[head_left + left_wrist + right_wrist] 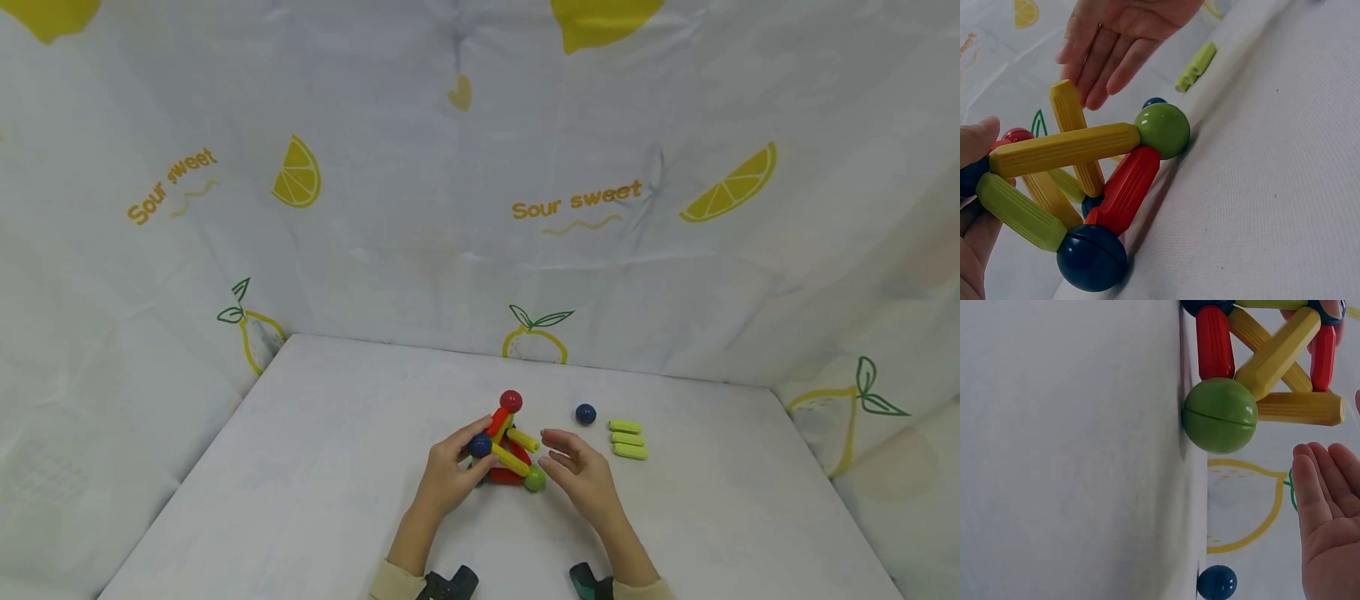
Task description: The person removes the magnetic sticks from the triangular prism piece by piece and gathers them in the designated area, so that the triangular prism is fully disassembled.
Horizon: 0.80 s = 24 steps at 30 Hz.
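A structure of coloured rods and balls stands on the white table. My left hand (pixel 447 477) holds it at the upper blue ball (pixel 481 445), thumb on one side and fingers on the other. From that ball a yellow rod (pixel 1066 149) slopes to a green ball (pixel 1164 130); a red rod (pixel 1129 189) joins the green ball to the base. A red ball (pixel 512 401) sits at the far end. Another yellow rod (pixel 1300 409) sticks out with one free end. Beside that end my right hand (pixel 583 473) hovers, fingers extended, apart from the structure and holding nothing.
A loose blue ball (pixel 586 414) lies on the table (pixel 315 433) beyond the right hand. Several yellow-green rods (pixel 628 452) lie side by side to its right. A white curtain (pixel 420 275) with lemon prints stands along the back and sides.
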Motion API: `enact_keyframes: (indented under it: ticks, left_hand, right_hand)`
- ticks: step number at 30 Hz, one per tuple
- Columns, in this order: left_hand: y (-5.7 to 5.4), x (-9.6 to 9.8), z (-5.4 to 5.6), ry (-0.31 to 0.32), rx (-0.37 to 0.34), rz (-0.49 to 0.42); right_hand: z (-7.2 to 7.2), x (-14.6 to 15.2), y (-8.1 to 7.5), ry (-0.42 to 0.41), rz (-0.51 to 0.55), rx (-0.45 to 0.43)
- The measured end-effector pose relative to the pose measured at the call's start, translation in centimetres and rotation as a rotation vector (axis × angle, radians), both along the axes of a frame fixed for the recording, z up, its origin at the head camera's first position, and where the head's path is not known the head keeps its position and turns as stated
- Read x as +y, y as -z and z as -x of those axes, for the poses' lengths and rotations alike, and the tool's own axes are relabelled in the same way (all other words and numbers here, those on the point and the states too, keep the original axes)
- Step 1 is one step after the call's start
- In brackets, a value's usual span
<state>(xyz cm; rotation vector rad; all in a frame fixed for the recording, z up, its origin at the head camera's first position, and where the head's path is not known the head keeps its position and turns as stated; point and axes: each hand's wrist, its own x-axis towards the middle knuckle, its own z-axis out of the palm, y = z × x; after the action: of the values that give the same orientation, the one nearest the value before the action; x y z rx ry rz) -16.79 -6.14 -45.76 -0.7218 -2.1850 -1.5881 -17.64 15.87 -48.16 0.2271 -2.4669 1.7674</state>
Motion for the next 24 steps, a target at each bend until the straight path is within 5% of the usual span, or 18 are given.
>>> enact_keyframes:
  ticks: [10, 24]
  left_hand:
    - [0.0, 0.0, -0.2, 0.009, -0.025, 0.002]
    - [0.0, 0.0, 0.1, -0.004, 0.039, 0.013]
  right_hand:
    - [0.3, -1.7, -0.1, 0.007, -0.002, -0.031]
    - [0.7, -2.3, -0.5, 0.147, -0.179, 0.022]
